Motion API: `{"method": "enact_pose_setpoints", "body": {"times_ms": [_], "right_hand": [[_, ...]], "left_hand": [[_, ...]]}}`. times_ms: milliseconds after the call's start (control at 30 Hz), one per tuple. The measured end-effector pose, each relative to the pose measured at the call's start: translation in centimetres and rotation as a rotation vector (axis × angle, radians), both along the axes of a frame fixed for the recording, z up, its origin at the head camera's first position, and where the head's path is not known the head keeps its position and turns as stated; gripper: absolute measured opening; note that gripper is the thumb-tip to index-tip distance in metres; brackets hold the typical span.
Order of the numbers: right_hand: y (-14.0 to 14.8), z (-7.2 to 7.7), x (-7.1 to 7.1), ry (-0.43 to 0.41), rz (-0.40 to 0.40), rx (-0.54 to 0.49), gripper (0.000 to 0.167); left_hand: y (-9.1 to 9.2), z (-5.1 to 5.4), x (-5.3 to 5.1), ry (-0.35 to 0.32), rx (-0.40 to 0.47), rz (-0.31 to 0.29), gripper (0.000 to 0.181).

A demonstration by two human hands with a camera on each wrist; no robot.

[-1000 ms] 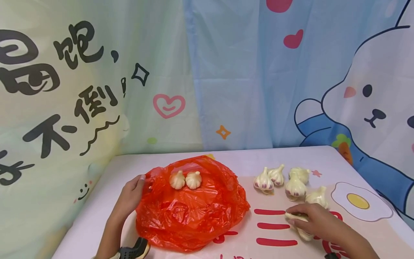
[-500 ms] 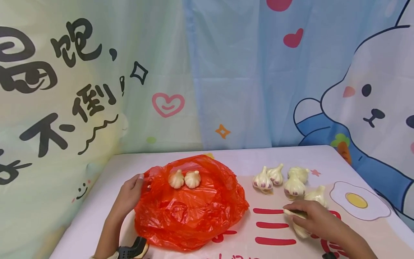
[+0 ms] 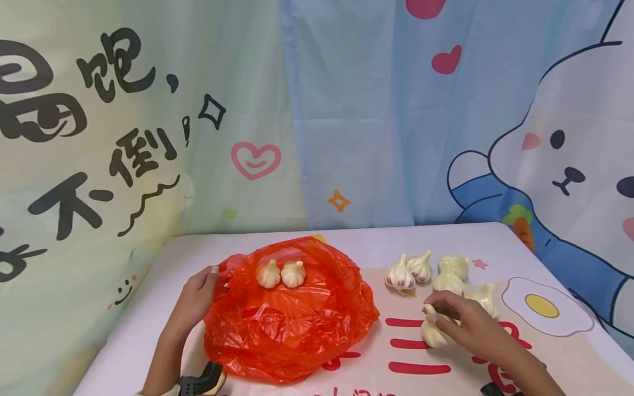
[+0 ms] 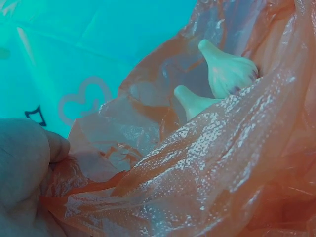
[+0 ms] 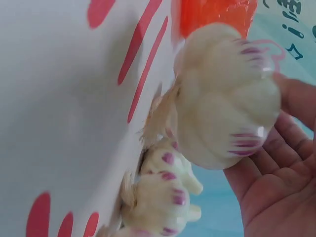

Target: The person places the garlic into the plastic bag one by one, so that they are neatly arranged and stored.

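While my left hand (image 3: 195, 300) pinches the red bag (image 3: 292, 335) by its edge, two garlics (image 3: 269, 274) lie inside it, already done, I think; right of the bag, my right hand (image 3: 466, 319) pinches one garlic (image 3: 433, 334); five other garlics (image 3: 448, 281), also right of it, seem left.

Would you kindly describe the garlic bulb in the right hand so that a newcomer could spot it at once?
On the table, find the red plastic bag, then look right of it in the head view to a group of garlic bulbs. Nearer the camera, the right hand grips the wanted bulb: the only one held, while its neighbours lie on the table.
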State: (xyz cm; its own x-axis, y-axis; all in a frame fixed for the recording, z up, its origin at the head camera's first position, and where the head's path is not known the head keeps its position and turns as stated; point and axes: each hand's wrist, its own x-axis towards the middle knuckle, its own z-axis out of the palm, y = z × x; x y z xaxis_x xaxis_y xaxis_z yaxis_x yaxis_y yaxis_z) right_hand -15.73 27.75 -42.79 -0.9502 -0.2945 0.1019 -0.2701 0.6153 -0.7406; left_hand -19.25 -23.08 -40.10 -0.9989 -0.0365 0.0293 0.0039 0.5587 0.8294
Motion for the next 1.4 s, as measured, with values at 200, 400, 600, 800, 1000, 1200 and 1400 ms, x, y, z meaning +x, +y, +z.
{"method": "enact_pose_setpoints", "body": {"times_ms": [200, 400, 600, 800, 1000, 1200, 1400], "right_hand": [[-0.8, -0.2, -0.2, 0.106, -0.059, -0.011, 0.025], [-1.9, 0.1, -0.4, 0.209, -0.078, -0.069, 0.03], [-3.9, 0.2, -1.0, 0.269, 0.02, -0.192, 0.03], [-5.3, 0.4, -1.6, 0.268, 0.05, -0.246, 0.026], [-6.3, 0.8, -2.2, 0.275, 0.083, -0.323, 0.026], [-7.4, 1.2, -3.0, 0.261, 0.094, -0.426, 0.025], [-8.7, 1.7, -3.7, 0.229, 0.102, -0.509, 0.025]], "left_hand": [[0.0, -0.1, -0.2, -0.009, 0.044, -0.003, 0.055], [-0.2, 0.0, -0.3, -0.006, 0.022, 0.002, 0.055], [-0.6, 0.0, -0.3, -0.003, 0.001, 0.008, 0.055], [-0.6, -0.1, -0.4, 0.001, 0.003, 0.011, 0.055], [-0.6, -0.2, -0.6, 0.021, 0.013, 0.005, 0.054], [-0.5, -0.1, -0.4, 0.022, 0.027, -0.007, 0.051], [-0.7, 0.0, -0.2, 0.024, 0.048, -0.003, 0.051]]}}
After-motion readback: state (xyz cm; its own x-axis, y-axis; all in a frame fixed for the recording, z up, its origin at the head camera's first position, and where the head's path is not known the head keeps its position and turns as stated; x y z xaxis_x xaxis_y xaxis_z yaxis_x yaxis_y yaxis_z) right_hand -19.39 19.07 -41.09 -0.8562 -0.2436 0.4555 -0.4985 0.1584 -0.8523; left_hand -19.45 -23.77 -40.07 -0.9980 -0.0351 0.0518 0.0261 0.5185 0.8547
